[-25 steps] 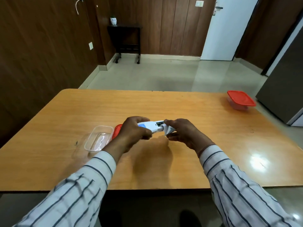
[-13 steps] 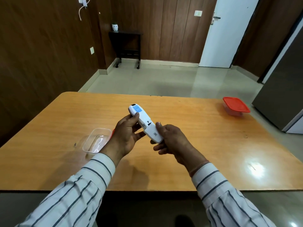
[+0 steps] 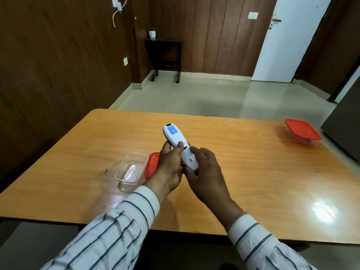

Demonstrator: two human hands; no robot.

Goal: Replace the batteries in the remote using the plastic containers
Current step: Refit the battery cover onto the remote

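Note:
I hold a white remote (image 3: 175, 137) above the table with its back up and a blue label near its far end. My left hand (image 3: 169, 166) grips its middle, thumb on the back. My right hand (image 3: 204, 173) holds its near end, where the back cover (image 3: 190, 160) sits slightly slid off, leaving a dark gap. An open clear plastic container (image 3: 130, 169) lies left of my hands, its red lid (image 3: 151, 164) beside it, partly hidden by my left hand. A second container with a red lid on (image 3: 302, 130) stands at the far right.
The wooden table (image 3: 263, 172) ends close to me and drops off at the right. Tiled floor, a small dark side table (image 3: 165, 55) and a white door (image 3: 288, 39) lie beyond. A dark cabinet (image 3: 344, 121) stands at the right.
The remote went from lying sideways between my hands to pointing away from me, raised higher. My right hand now cups its near end with the cover.

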